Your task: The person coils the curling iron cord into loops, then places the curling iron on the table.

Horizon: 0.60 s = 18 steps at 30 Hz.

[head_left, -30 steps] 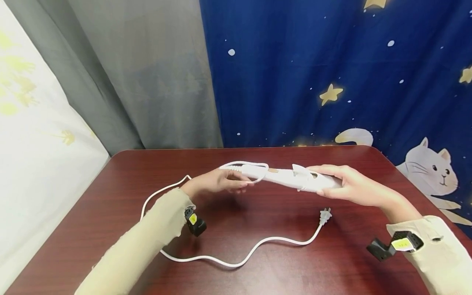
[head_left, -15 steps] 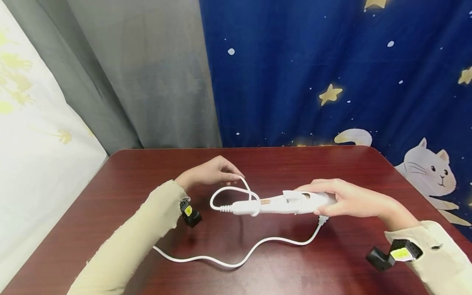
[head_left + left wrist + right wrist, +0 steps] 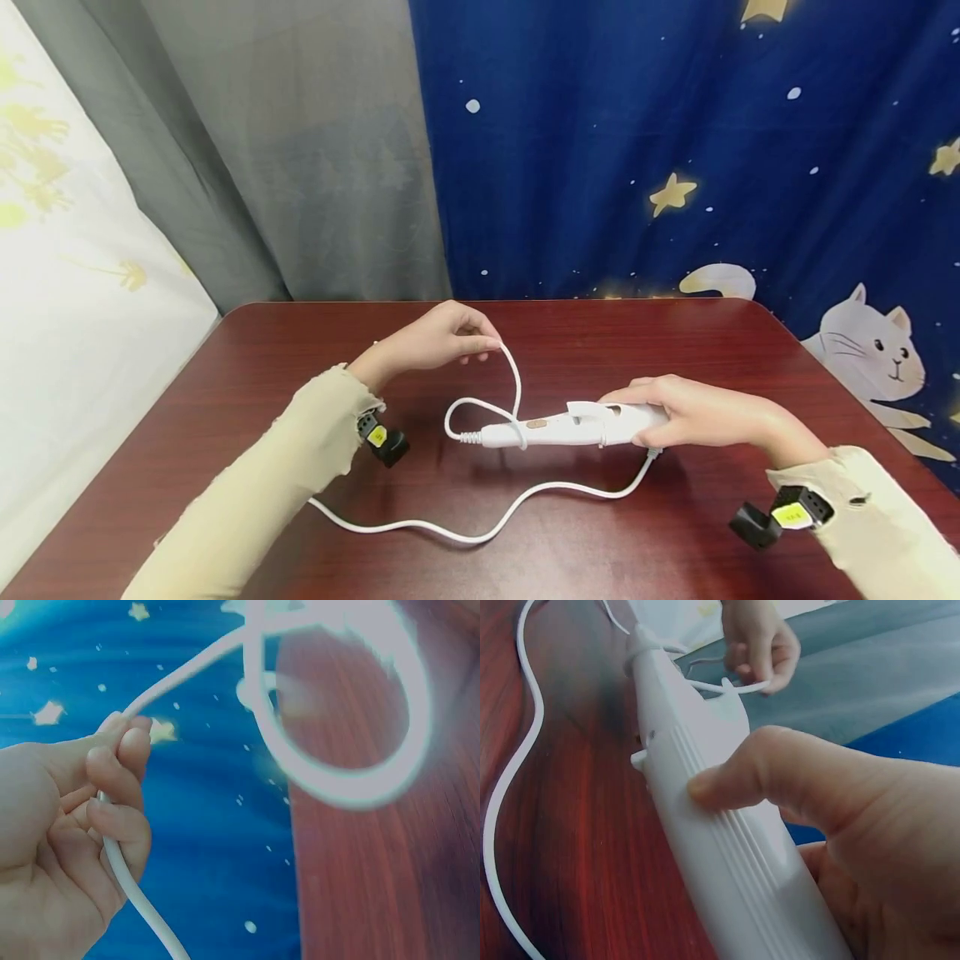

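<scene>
A white curling iron lies sideways close over the table, its thumb lever sticking up and a copper-coloured button on the handle. My right hand grips its thick right end, thumb on the ridged body in the right wrist view. Up and left of the handle, my left hand pinches the white cord between thumb and fingers. From those fingers the cord runs down, crosses round the handle end and curves into a loop. The curling iron's right tip is hidden in my right palm.
The rest of the cord snakes over the dark red table toward the right. Its plug is mostly hidden under the curling iron. Behind the table hang a grey curtain and a blue starry one.
The curling iron has come down and nearer in my right hand, shifting slightly left. My left hand has moved from beside the handle up and away, drawing the cord up from the coil.
</scene>
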Available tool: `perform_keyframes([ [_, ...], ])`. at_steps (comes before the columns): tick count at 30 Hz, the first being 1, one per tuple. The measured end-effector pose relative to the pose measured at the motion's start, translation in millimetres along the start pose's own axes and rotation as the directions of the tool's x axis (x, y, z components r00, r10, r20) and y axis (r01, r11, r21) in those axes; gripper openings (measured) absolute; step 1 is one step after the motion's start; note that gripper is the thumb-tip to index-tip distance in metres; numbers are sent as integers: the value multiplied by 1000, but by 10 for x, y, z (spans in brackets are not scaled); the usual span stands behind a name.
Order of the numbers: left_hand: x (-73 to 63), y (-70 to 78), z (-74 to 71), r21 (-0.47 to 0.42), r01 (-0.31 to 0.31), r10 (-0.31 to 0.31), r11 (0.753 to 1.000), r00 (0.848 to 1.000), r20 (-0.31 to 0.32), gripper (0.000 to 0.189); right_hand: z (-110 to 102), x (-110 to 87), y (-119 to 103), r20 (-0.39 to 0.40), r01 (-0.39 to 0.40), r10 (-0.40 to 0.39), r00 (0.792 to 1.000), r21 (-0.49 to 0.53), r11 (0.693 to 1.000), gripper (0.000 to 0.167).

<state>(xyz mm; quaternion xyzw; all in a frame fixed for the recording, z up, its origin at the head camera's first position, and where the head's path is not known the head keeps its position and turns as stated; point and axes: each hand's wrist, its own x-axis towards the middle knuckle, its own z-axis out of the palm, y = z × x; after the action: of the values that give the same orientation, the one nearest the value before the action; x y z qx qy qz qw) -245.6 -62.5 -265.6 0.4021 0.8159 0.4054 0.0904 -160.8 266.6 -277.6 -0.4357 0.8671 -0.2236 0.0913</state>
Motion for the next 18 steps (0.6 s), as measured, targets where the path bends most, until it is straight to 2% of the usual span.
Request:
perform_keyframes([
  [4,-50,169,35,-19,14,-15,1000,999,-31,10,8,16,42,-22,-31,31,999,-25,999,42],
  [8,-109,314,91,-61,6,-9,998,999,-49,11,27,25,102,-89,-88,83,993,-53,995,39],
  [13,-188,424,176,-109,-42,38,993,999,-38,11,50,32,183,-218,-137,114,969,-92,986,41],
  [18,-278,430,259,-60,-89,88,994,996,-19,10,26,27,213,-300,-206,170,939,-94,974,43],
])
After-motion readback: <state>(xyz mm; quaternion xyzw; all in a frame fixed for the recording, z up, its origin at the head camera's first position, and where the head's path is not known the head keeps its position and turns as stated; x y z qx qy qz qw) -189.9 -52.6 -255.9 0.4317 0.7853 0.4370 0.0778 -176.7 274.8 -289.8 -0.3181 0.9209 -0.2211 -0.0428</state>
